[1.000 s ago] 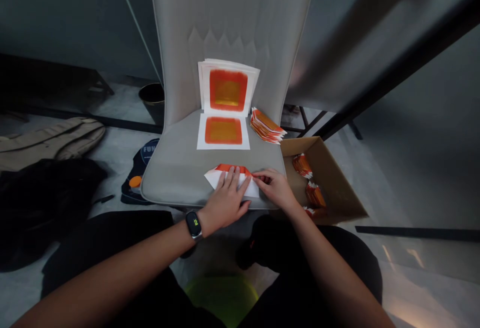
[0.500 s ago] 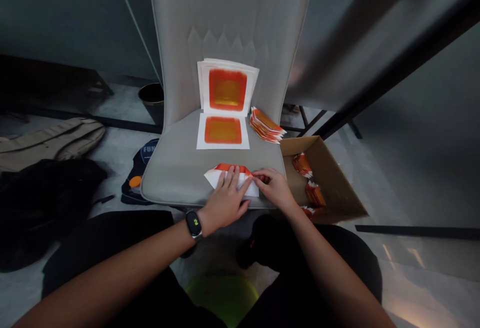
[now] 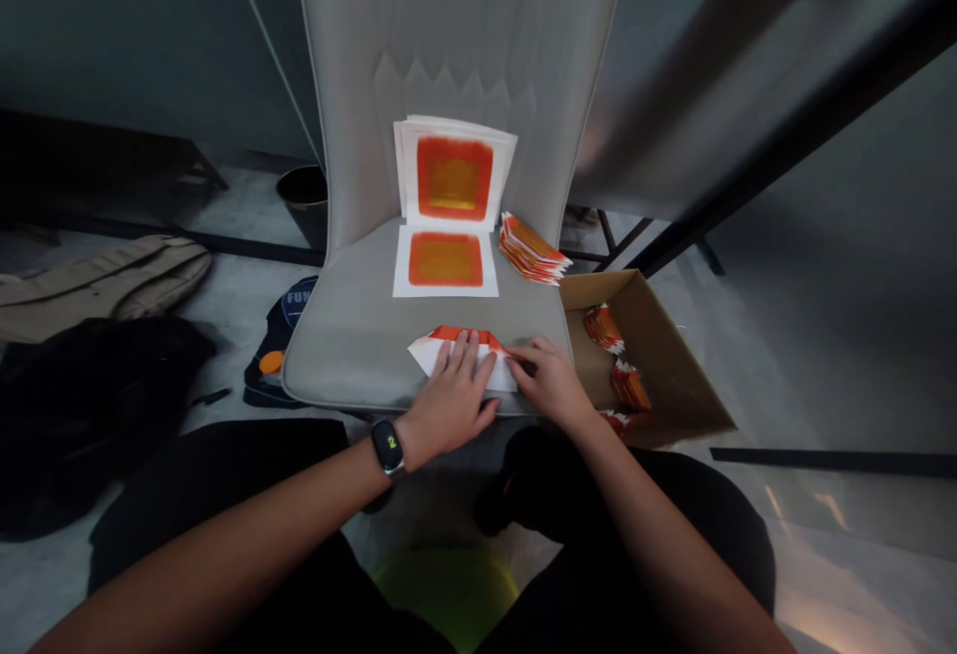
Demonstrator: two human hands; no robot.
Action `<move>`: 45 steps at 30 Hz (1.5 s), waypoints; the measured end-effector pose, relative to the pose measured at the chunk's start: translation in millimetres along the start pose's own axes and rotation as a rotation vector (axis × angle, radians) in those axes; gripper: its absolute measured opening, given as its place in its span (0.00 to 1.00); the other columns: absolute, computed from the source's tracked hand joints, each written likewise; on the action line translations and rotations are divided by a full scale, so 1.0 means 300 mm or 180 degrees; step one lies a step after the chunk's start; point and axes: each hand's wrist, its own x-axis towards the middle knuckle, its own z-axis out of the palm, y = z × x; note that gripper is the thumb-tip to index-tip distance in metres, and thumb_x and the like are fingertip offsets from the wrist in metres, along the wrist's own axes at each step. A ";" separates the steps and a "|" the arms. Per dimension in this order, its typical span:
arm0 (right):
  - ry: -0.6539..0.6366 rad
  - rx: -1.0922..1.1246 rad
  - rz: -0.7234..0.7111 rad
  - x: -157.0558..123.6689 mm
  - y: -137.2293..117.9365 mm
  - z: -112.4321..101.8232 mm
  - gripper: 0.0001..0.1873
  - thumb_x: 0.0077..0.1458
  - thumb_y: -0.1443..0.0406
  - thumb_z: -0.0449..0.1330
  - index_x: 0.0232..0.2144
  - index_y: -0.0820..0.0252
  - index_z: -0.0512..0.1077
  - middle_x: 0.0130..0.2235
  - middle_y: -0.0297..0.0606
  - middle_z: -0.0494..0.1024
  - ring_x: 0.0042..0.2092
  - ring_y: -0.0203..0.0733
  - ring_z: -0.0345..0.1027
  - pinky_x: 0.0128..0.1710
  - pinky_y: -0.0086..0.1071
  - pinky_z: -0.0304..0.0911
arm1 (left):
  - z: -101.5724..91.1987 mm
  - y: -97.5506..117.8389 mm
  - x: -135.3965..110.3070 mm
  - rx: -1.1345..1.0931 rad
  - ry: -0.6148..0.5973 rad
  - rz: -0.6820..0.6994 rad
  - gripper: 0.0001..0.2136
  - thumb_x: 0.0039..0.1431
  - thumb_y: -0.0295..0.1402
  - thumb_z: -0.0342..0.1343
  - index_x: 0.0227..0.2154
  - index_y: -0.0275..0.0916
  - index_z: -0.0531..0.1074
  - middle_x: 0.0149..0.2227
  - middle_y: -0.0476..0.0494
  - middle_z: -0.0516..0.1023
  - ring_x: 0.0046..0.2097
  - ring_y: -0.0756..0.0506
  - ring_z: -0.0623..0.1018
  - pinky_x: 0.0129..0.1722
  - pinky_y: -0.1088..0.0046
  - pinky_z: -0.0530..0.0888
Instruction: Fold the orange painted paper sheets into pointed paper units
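Observation:
A folded white paper with an orange edge (image 3: pixel 428 355) lies on the grey chair seat (image 3: pixel 359 355), near its front edge. My left hand (image 3: pixel 453 395) rests flat on it, fingers apart. My right hand (image 3: pixel 549 382) is at the paper's right end, its fingertips pinching the fold. Beyond them, a white sheet with an orange-and-gold square (image 3: pixel 446 260) lies on the seat, and a stack of similar sheets (image 3: pixel 454 178) leans against the backrest. A pile of folded orange-and-white papers (image 3: pixel 529 250) sits at the seat's right.
A cardboard box (image 3: pixel 658 355) holding several folded orange pieces stands against the seat's right side. A black bin (image 3: pixel 303 200) stands behind the chair on the left. Beige and black fabric items (image 3: pixel 97 280) lie on the floor to the left. Black metal bars cross the right side.
My right hand's fingers have shifted slightly along the paper's right end. My left hand stays in place on the paper.

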 end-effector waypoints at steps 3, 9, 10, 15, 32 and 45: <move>0.0007 -0.0381 -0.0176 -0.035 -0.012 -0.005 0.17 0.67 0.61 0.56 0.52 0.56 0.79 0.37 0.44 0.75 0.43 0.49 0.67 0.45 0.42 0.67 | 0.010 -0.003 0.000 -0.0040 0.0056 0.0003 0.31 0.69 0.43 0.50 0.67 0.27 0.58 0.72 0.20 0.52 0.73 0.27 0.50 0.69 0.46 0.53; 0.0178 -0.0908 -0.0314 -0.071 -0.014 -0.027 0.18 0.66 0.55 0.59 0.53 0.51 0.79 0.54 0.49 0.73 0.56 0.55 0.65 0.56 0.50 0.64 | 0.017 -0.003 0.003 -0.0102 0.0103 -0.0018 0.30 0.68 0.43 0.51 0.66 0.27 0.59 0.71 0.19 0.53 0.74 0.28 0.50 0.69 0.46 0.53; 0.0162 -0.0933 -0.0351 -0.071 -0.012 -0.032 0.18 0.66 0.55 0.59 0.53 0.51 0.80 0.56 0.49 0.72 0.58 0.56 0.64 0.58 0.51 0.63 | 0.015 -0.002 0.003 -0.0107 0.0106 -0.0016 0.30 0.68 0.43 0.51 0.66 0.27 0.59 0.71 0.19 0.53 0.73 0.28 0.50 0.69 0.46 0.53; 0.0028 -0.0888 -0.0399 -0.060 -0.008 -0.032 0.21 0.66 0.52 0.58 0.55 0.52 0.78 0.64 0.50 0.67 0.67 0.57 0.57 0.64 0.54 0.58 | 0.010 -0.002 0.001 -0.0089 0.0097 0.0010 0.29 0.68 0.42 0.51 0.65 0.28 0.60 0.71 0.20 0.53 0.73 0.27 0.52 0.69 0.45 0.54; -0.0253 -0.0721 -0.0271 0.017 -0.011 0.026 0.32 0.58 0.53 0.65 0.62 0.55 0.71 0.68 0.51 0.63 0.70 0.62 0.51 0.67 0.59 0.53 | 0.008 -0.007 -0.001 -0.0132 0.0120 0.0045 0.27 0.68 0.43 0.51 0.62 0.28 0.63 0.70 0.19 0.55 0.73 0.27 0.51 0.69 0.44 0.54; 0.0079 -0.0625 -0.0449 -0.010 0.029 -0.040 0.11 0.61 0.57 0.65 0.43 0.50 0.84 0.59 0.44 0.75 0.64 0.58 0.60 0.61 0.55 0.60 | -0.049 -0.035 0.018 -0.0035 -0.0164 0.0126 0.27 0.69 0.44 0.53 0.62 0.29 0.66 0.69 0.21 0.59 0.70 0.28 0.61 0.67 0.50 0.60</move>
